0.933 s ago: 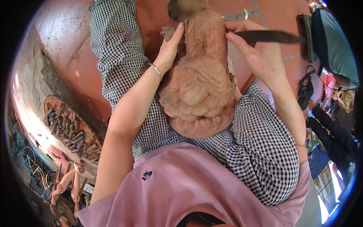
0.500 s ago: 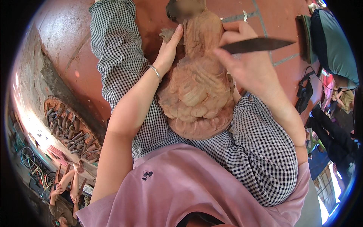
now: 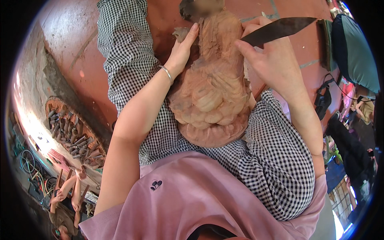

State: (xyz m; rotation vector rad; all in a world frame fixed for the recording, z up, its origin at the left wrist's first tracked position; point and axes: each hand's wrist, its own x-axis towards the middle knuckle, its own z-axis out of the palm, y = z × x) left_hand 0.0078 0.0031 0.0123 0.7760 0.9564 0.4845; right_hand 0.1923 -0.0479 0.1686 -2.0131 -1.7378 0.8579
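Note:
A reddish-brown wood carving (image 3: 208, 92) lies across my lap, its wide base of rounded folds toward me and its narrower part away. My left hand (image 3: 183, 50), with a silver bangle at the wrist, grips the narrow part from the left. Its thumb lies along the edge, and the other fingers are hidden. A dark, thin, leaf-shaped strip (image 3: 280, 30) is pinched in my right hand (image 3: 266, 54), at the right side of the carving. Its pointed end sticks out to the right; I cannot tell whether it is a blade or a folded sheet.
A grey crumpled scrap (image 3: 181, 33) shows beside my left hand. At left, a hollow holds several handled carving tools (image 3: 74, 132). Red tiled floor (image 3: 80, 48) spreads around me. A grey-green cushion (image 3: 355, 50) and a black strap (image 3: 323, 96) lie at right. Another person (image 3: 66, 204) sits at lower left.
My right hand has shifted slightly right and up along the carving's side. The dark strip has turned, its tip higher and its broad face more visible. My left hand keeps its grip.

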